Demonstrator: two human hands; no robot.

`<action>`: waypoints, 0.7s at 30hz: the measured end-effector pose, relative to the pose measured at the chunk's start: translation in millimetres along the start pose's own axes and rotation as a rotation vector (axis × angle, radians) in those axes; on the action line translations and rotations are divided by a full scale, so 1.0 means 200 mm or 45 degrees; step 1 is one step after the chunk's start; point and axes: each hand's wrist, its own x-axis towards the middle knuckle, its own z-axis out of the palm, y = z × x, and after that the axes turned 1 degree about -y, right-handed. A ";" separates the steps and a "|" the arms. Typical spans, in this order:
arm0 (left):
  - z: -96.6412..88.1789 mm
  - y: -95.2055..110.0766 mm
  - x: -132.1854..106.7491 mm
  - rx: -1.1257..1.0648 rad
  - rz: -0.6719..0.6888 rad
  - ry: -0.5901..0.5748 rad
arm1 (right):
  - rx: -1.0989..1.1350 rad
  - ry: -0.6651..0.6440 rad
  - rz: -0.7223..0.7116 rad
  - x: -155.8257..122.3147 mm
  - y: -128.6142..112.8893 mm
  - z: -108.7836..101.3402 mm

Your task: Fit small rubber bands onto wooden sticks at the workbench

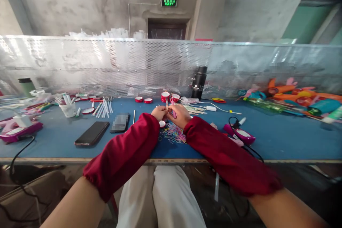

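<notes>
My left hand [159, 113] and my right hand [182, 115] meet above the middle of the blue table, fingers closed. A thin pale stick [167, 102] stands upright between the fingertips, pinched by my left hand. A slim pink tool [174, 114], perhaps a pen or small brush, sits in my right hand; its exact kind is too small to make out. Just below my hands lies a loose heap of colourful small rubber bands [173, 133], with a small round white-faced lid [161, 124] beside it. Fingers partly hide both held things.
Two phones [92, 133] lie left of my arms, near a white cup [68, 108] of markers. Red round tins [165, 96] and a black thermos [200, 82] stand behind. A purple device [242, 134] with a cable lies right; balloons [291, 92] are heaped far right.
</notes>
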 end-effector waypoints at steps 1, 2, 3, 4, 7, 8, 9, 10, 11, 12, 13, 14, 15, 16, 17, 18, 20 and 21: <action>0.00 -0.01 0.01 0.002 0.008 0.003 | 0.007 -0.003 0.001 0.00 0.00 0.00; -0.01 -0.01 0.01 0.000 0.019 0.006 | 0.022 0.003 -0.002 0.00 0.00 0.00; -0.02 -0.01 0.01 -0.009 0.036 0.007 | 0.046 0.020 -0.001 0.00 0.00 -0.01; -0.02 -0.01 0.02 -0.025 0.055 0.005 | 0.076 0.045 0.001 0.00 0.00 -0.01; -0.04 -0.01 0.02 -0.072 0.090 -0.002 | 0.165 0.149 0.028 0.00 0.01 -0.01; -0.05 0.00 0.01 -0.073 0.090 0.002 | 0.184 0.182 0.044 0.00 0.01 -0.02; -0.05 0.01 0.00 -0.066 0.088 0.004 | 0.195 0.210 0.063 0.00 0.01 -0.02; -0.05 0.01 0.00 -0.054 0.086 0.006 | 0.198 0.234 0.084 0.01 0.02 -0.03; -0.06 0.02 -0.01 -0.041 0.087 0.010 | 0.197 0.254 0.107 0.01 0.02 -0.04; -0.06 0.02 -0.01 -0.028 0.091 0.016 | 0.194 0.269 0.126 0.01 0.03 -0.04; -0.06 0.03 -0.02 -0.015 0.092 0.024 | 0.191 0.289 0.145 0.01 0.04 -0.05; -0.06 0.03 -0.02 -0.002 0.090 0.037 | 0.195 0.309 0.159 0.02 0.05 -0.06; -0.06 0.03 -0.02 0.008 0.085 0.051 | 0.203 0.333 0.173 0.02 0.06 -0.07; -0.06 0.03 -0.01 0.016 0.079 0.066 | 0.214 0.356 0.185 0.02 0.07 -0.07; -0.06 0.03 -0.01 0.022 0.073 0.078 | 0.229 0.375 0.195 0.02 0.08 -0.08; -0.07 0.02 0.00 0.028 0.069 0.087 | 0.242 0.390 0.205 0.02 0.08 -0.08; -0.07 0.02 0.01 0.046 0.063 0.097 | 0.267 0.410 0.231 0.02 0.10 -0.09; -0.07 0.02 0.01 0.056 0.057 0.100 | 0.278 0.416 0.248 0.02 0.10 -0.10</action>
